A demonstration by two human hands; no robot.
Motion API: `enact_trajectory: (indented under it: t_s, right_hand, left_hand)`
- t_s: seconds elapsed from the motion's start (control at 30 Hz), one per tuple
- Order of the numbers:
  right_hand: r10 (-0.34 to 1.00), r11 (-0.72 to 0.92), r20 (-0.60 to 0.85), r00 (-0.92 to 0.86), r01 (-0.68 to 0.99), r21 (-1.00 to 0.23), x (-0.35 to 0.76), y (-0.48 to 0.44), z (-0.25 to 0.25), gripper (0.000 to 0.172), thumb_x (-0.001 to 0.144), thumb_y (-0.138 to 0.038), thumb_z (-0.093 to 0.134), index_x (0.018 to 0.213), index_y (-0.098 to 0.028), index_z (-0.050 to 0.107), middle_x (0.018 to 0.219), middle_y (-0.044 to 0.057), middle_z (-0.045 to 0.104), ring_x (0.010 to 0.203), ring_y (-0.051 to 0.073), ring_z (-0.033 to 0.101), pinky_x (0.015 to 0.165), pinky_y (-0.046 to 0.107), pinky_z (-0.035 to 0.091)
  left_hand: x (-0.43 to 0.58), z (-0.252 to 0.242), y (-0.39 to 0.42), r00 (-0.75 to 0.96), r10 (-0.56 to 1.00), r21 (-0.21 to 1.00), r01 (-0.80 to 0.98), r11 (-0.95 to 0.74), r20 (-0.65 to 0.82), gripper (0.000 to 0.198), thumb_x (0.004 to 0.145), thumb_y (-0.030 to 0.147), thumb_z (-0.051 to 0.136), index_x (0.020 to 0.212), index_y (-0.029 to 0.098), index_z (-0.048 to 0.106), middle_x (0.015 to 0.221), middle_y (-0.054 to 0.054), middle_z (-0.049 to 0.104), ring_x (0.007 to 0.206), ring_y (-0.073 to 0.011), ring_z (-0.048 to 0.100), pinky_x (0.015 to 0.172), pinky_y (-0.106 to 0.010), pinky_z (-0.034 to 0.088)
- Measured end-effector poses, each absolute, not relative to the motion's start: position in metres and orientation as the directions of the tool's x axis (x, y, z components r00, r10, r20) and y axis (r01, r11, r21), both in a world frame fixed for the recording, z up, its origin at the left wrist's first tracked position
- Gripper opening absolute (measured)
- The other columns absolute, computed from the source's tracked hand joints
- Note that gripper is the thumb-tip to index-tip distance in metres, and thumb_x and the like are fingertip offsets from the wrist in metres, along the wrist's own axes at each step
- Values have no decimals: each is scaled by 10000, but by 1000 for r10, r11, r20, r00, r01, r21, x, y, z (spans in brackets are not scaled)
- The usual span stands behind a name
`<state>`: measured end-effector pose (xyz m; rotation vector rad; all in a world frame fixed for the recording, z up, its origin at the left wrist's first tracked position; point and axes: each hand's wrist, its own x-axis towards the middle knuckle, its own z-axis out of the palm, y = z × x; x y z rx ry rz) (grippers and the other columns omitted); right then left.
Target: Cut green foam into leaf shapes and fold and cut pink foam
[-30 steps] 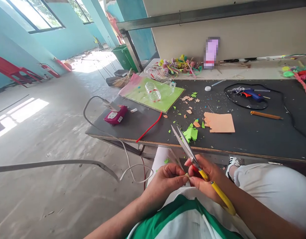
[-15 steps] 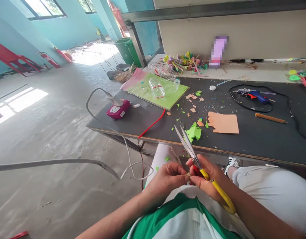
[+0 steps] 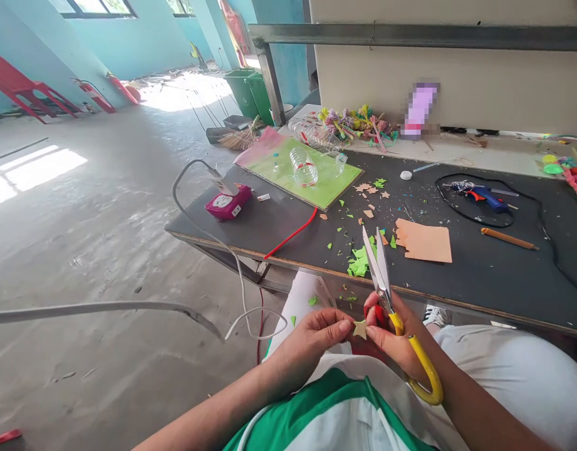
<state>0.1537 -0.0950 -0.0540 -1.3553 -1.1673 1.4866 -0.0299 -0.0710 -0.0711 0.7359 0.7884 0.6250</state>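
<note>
A small pale paper star [image 3: 360, 329] is pinched at its left point by the thumb and forefinger of my left hand [image 3: 323, 335]. My right hand [image 3: 396, 326] holds scissors [image 3: 383, 279] with yellow and red handles, their blades slightly apart and pointing away toward the table. Its thumb also touches the star's right side. Green paper scraps [image 3: 359, 262] lie at the table edge beyond the blades. To their right is a peach paper sheet [image 3: 426, 241] with a ragged left side.
On the dark table [image 3: 485, 282] are a glue gun [image 3: 490, 197] with a black cord, an orange stick [image 3: 509, 238], a magenta tissue pack [image 3: 229, 203], and plastic bottles [image 3: 304, 168] on a green sheet [image 3: 323, 194]. A grey cable [image 3: 104, 307] crosses at the left.
The star now shows flat between my fingers, where before it was mostly hidden. The scissors have swung more upright, and the view has shifted slightly.
</note>
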Motion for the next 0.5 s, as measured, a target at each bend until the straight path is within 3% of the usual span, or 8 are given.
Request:
enact_trajectory:
  t_s: [0.13, 0.23, 0.27, 0.33, 0.43, 0.5]
  right_hand:
    - [966, -236, -241, -97, 60, -970, 150, -95, -56, 254, 723, -241, 666, 935, -254, 527, 701, -59, 554, 553, 111, 528, 523, 242, 435]
    - [964, -248, -254, -81, 73, -966, 147, -96, -55, 275, 714, -254, 686, 936, -261, 522, 679, -61, 554, 529, 111, 525, 498, 240, 435]
    - [965, -250, -254, -71, 62, -966, 146, -96, -55, 289, 707, -265, 700, 938, -261, 526, 679, -59, 557, 539, 114, 533, 500, 238, 438]
    - [965, -255, -255, -56, 7, -967, 146, -96, -52, 296, 727, -321, 709, 954, -258, 529, 679, -57, 565, 534, 109, 538, 489, 228, 437]
    - [950, -303, -287, -120, -146, -942, 147, -98, -49, 306, 811, -446, 639, 999, -254, 492, 655, -61, 575, 458, 94, 517, 425, 211, 417]
    - [936, -339, -298, -189, -254, -906, 148, -99, -48, 334, 831, -484, 615, 1014, -247, 469, 639, -59, 589, 448, 102, 529, 421, 215, 420]
  left_hand:
    - [-25, -68, -72, 539, 727, 789, -171, 590, -426, 266, 670, 343, 784, 785, 142, 653, 770, -35, 687, 735, -155, 590, 718, -269, 431]
    - [-23, -68, -73, 459, 797, 885, -47, 462, -392, 234, 712, 361, 741, 725, 153, 635, 709, -29, 667, 666, -150, 573, 642, -262, 429]
    - [-25, -67, -72, 425, 847, 939, 15, 344, -318, 210, 740, 350, 715, 714, 157, 637, 707, -35, 665, 662, -154, 574, 636, -268, 432]
    - [-30, -65, -69, 387, 921, 990, 139, -19, -36, 140, 788, 291, 664, 715, 171, 655, 730, -55, 678, 702, -175, 592, 690, -300, 448]
    - [-44, -61, -61, 493, 782, 798, 250, -548, 382, 104, 812, 167, 621, 828, 222, 708, 828, -67, 730, 844, -208, 637, 860, -361, 412]
    - [-53, -59, -57, 625, 635, 634, 274, -723, 454, 230, 815, 122, 609, 949, 272, 719, 906, -53, 753, 933, -221, 653, 927, -374, 363]
